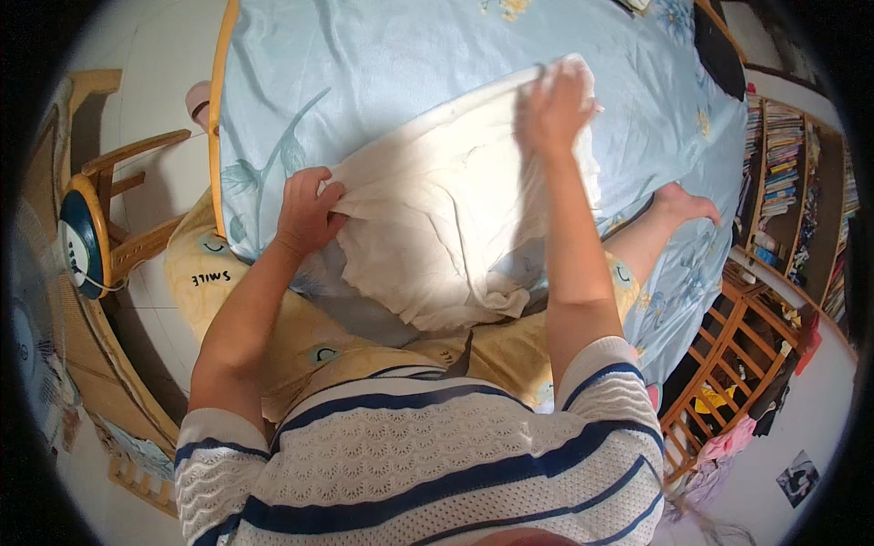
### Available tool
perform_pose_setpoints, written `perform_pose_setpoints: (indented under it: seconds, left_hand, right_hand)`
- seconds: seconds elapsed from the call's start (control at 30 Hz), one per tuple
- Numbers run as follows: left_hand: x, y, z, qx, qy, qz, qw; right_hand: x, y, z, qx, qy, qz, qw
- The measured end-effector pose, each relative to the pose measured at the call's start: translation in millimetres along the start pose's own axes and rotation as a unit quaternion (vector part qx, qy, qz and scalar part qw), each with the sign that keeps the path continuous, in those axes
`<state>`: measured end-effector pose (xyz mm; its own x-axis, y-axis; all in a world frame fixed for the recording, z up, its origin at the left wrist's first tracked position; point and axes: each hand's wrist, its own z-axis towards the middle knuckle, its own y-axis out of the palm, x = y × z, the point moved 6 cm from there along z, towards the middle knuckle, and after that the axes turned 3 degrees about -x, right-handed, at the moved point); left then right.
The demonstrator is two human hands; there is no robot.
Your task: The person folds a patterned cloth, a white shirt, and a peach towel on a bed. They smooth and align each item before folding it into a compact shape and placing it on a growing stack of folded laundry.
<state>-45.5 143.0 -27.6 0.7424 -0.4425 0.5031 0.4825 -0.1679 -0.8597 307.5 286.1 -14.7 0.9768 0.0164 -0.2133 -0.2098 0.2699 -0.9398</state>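
Observation:
A white cloth garment (419,218) is spread over my lap and the blue bed sheet in front of me. Its long upper edge runs slanting from my left hand up to my right. At the left end of that edge, my left hand (311,211) is closed on the fabric, thumb and fingers pinching it. My right hand (555,114) rests on the garment's far right corner, its fingers stretched out over the cloth and a little blurred. Folds and a loose strip of fabric bunch near my lap. What kind of garment it is I cannot make out.
The bed with its blue flowered sheet (300,55) has a wooden edge at left. Beyond it stand a wooden chair (137,164) and a fan (36,337). A bookshelf (783,173) and a wooden rack (724,350) are at right. My legs wear yellow trousers (309,341).

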Motion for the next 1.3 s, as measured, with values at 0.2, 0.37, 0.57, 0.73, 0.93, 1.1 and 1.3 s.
perform_pose_setpoints:
  seconds: [0.2,0.37,0.57,0.73,0.93,1.1,1.3]
  left_hand:
    - [-2,1,1,0.021,0.006,0.011,1.000]
    - [-1,-3,-1,0.014,0.014,-0.031,0.999]
    - [2,-13,-3,0.062,0.044,-0.081,0.994]
    - [0,-9,1,0.071,0.021,-0.071,0.995]
    - [0,-11,-4,0.074,-0.006,-0.073,0.995]
    - [-1,-11,2,0.092,0.005,-0.069,0.993]
    - [-16,-7,-5,0.081,-0.021,-0.154,0.985]
  right_hand:
    - [-65,1,-28,-0.097,-0.023,0.027,0.995]
    - [-129,-6,-59,-0.194,-0.151,0.128,0.961]
    - [-64,-12,-14,0.032,-0.053,0.063,0.996]
    - [-46,26,-19,-0.053,0.105,-0.003,0.993]
    - [-35,49,-14,-0.145,0.113,-0.006,0.983]
    - [-31,6,-18,-0.167,0.131,0.001,0.977]
    - [-33,-72,-208,-0.277,0.198,0.130,0.931]
